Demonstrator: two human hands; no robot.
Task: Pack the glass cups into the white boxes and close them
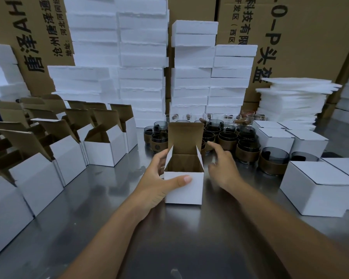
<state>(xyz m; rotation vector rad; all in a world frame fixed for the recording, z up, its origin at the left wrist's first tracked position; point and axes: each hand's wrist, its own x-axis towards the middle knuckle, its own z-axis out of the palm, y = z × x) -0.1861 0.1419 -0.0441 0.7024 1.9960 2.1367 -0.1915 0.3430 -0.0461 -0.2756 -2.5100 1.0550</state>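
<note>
Steel table (189,242): left hand (155,184) grips white box (189,193) (lid up, brown inside); right hand (223,164) spread.

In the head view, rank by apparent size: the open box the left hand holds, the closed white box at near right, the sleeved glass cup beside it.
1. closed white box, widest.
2. open box; edge distortion and its raised flap make these two unsure.
3. glass cup, clearly smallest.

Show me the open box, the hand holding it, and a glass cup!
open box (185,192): head view, white front wall.
left hand (154,181): head view, its back.
glass cup (270,167): head view, brown band.
</note>
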